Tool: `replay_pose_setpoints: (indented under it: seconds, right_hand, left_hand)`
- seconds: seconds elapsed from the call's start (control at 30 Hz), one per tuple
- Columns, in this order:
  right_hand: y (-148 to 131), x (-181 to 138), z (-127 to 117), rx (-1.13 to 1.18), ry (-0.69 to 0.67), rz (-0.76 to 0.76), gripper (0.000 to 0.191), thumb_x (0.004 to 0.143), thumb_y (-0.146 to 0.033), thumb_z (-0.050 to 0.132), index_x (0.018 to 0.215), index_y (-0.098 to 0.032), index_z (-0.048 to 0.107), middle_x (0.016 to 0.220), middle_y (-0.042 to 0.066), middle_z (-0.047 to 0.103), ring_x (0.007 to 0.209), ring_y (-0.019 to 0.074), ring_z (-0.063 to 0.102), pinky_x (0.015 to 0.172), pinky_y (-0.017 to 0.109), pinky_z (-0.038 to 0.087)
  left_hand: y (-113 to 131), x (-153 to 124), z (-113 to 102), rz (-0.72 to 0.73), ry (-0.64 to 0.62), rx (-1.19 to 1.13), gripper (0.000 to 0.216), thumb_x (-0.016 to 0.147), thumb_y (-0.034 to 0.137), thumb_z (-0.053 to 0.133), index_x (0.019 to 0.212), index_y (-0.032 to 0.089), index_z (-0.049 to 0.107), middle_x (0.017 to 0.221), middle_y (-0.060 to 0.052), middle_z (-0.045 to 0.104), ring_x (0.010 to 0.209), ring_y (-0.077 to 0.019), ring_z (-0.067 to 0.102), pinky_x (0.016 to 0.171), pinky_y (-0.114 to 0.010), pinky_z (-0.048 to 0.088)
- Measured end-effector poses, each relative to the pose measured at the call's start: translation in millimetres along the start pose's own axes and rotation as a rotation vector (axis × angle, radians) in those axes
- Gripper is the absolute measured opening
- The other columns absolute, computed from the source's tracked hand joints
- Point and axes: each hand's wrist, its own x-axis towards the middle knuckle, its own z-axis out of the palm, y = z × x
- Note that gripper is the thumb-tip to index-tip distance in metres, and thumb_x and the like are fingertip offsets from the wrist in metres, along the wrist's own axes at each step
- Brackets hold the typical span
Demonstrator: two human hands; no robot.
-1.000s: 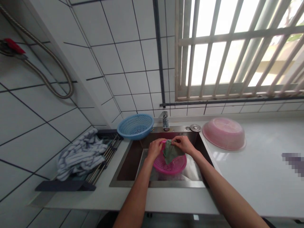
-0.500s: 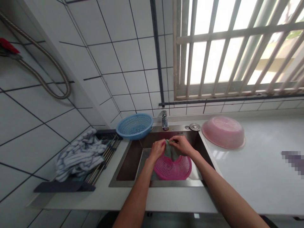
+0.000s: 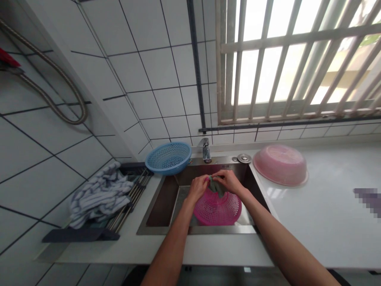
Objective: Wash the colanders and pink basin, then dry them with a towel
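Over the steel sink (image 3: 157, 206) I hold a bright pink perforated basket (image 3: 218, 208), tilted with its rounded underside toward me. My left hand (image 3: 198, 187) grips its far rim on the left. My right hand (image 3: 228, 182) is closed on a grey-green cloth (image 3: 214, 186) bunched against the basket's rim between both hands. Most of the cloth is hidden behind the basket and my fingers.
A blue basket (image 3: 168, 158) sits on the sink's back left corner beside the tap (image 3: 205, 149). An upturned pink basin (image 3: 280, 165) lies on the white counter to the right. A striped cloth (image 3: 97, 194) rests on a rack at left.
The basket has tipped up so its underside faces me. The cloth, spread over the basket a second ago, is now bunched small at the rim between my hands.
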Motion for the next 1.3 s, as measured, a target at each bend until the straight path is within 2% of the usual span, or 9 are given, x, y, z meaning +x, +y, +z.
replay_pose_setpoints:
  seconds: [0.2, 0.47, 0.57, 0.67, 0.87, 0.97, 1.1, 1.2, 1.3]
  right_hand:
    - [10.5, 1.2, -7.9, -0.014, 0.022, 0.047, 0.016, 0.092, -0.029, 0.071, 0.102, -0.025, 0.083, 0.1, 0.004, 0.082, 0.09, 0.0229, 0.076, 0.084, 0.032, 0.055]
    - [-3.6, 1.2, 3.8, -0.037, -0.021, 0.0, 0.02, 0.094, -0.027, 0.067, 0.105, -0.022, 0.083, 0.102, 0.007, 0.081, 0.091, 0.0232, 0.075, 0.088, 0.033, 0.056]
    - [-0.2, 1.5, -3.8, -0.04, 0.005, 0.037, 0.02, 0.095, -0.028, 0.066, 0.104, -0.023, 0.082, 0.104, 0.006, 0.081, 0.093, 0.0235, 0.075, 0.089, 0.033, 0.055]
    - [2.6, 1.5, -7.1, -0.067, 0.018, 0.074, 0.019, 0.095, -0.027, 0.065, 0.101, -0.023, 0.082, 0.101, 0.005, 0.081, 0.089, 0.0231, 0.075, 0.086, 0.032, 0.055]
    - [-3.9, 1.9, 6.9, -0.152, 0.025, -0.036, 0.017, 0.096, -0.025, 0.067, 0.102, -0.022, 0.082, 0.101, 0.008, 0.077, 0.096, 0.0226, 0.07, 0.089, 0.033, 0.051]
    - [0.8, 2.2, 1.5, -0.199, 0.063, -0.019, 0.017, 0.096, -0.028, 0.069, 0.103, -0.023, 0.083, 0.102, 0.009, 0.073, 0.096, 0.0221, 0.067, 0.088, 0.034, 0.051]
    - [5.0, 1.4, -5.4, -0.185, 0.026, 0.021, 0.017, 0.097, -0.023, 0.065, 0.102, -0.022, 0.082, 0.096, 0.008, 0.074, 0.085, 0.0194, 0.068, 0.081, 0.031, 0.052]
    - [-1.2, 0.8, 3.2, -0.184, 0.029, -0.023, 0.018, 0.099, -0.024, 0.064, 0.106, -0.021, 0.081, 0.099, 0.008, 0.074, 0.091, 0.0204, 0.069, 0.085, 0.032, 0.051]
    - [-5.1, 1.2, 11.0, -0.193, 0.044, -0.066, 0.016, 0.095, -0.029, 0.072, 0.107, -0.023, 0.081, 0.1, 0.008, 0.074, 0.096, 0.0217, 0.068, 0.089, 0.032, 0.051]
  left_hand:
    - [-17.4, -0.9, -16.2, -0.051, 0.112, -0.034, 0.03, 0.104, 0.027, 0.051, 0.121, 0.028, 0.076, 0.127, -0.003, 0.076, 0.118, -0.0215, 0.07, 0.102, -0.03, 0.049]
    - [1.1, 0.7, 3.0, 0.043, -0.025, -0.061, 0.027, 0.098, 0.018, 0.056, 0.112, 0.025, 0.078, 0.109, -0.006, 0.08, 0.103, -0.0217, 0.074, 0.089, -0.027, 0.051]
    - [-6.6, 1.1, -6.7, -0.008, 0.043, -0.039, 0.027, 0.102, 0.024, 0.053, 0.111, 0.026, 0.079, 0.11, -0.005, 0.08, 0.104, -0.0213, 0.074, 0.091, -0.027, 0.05]
    - [-11.8, -0.7, -12.9, -0.024, 0.122, -0.063, 0.03, 0.104, 0.027, 0.05, 0.115, 0.028, 0.078, 0.119, -0.004, 0.079, 0.112, -0.0201, 0.072, 0.097, -0.026, 0.049]
    - [1.2, 0.1, 1.4, 0.009, -0.008, -0.035, 0.028, 0.096, 0.016, 0.057, 0.111, 0.025, 0.079, 0.108, -0.005, 0.08, 0.103, -0.0214, 0.074, 0.09, -0.027, 0.049]
    - [-1.9, 0.8, -5.6, -0.048, 0.014, -0.02, 0.026, 0.1, 0.022, 0.055, 0.11, 0.026, 0.078, 0.106, -0.005, 0.081, 0.101, -0.0216, 0.074, 0.089, -0.027, 0.049]
    - [-8.1, -0.8, -14.8, -0.056, 0.098, -0.031, 0.029, 0.104, 0.028, 0.05, 0.113, 0.028, 0.077, 0.118, -0.004, 0.079, 0.11, -0.0209, 0.072, 0.094, -0.027, 0.048]
    - [-1.8, -1.1, -6.2, -0.023, 0.069, -0.009, 0.027, 0.103, 0.025, 0.051, 0.11, 0.027, 0.077, 0.11, -0.004, 0.08, 0.105, -0.0208, 0.073, 0.09, -0.026, 0.048]
    - [4.6, 0.2, 1.8, -0.018, 0.021, 0.037, 0.023, 0.101, 0.022, 0.055, 0.105, 0.026, 0.077, 0.103, -0.005, 0.08, 0.1, -0.0213, 0.074, 0.085, -0.025, 0.048]
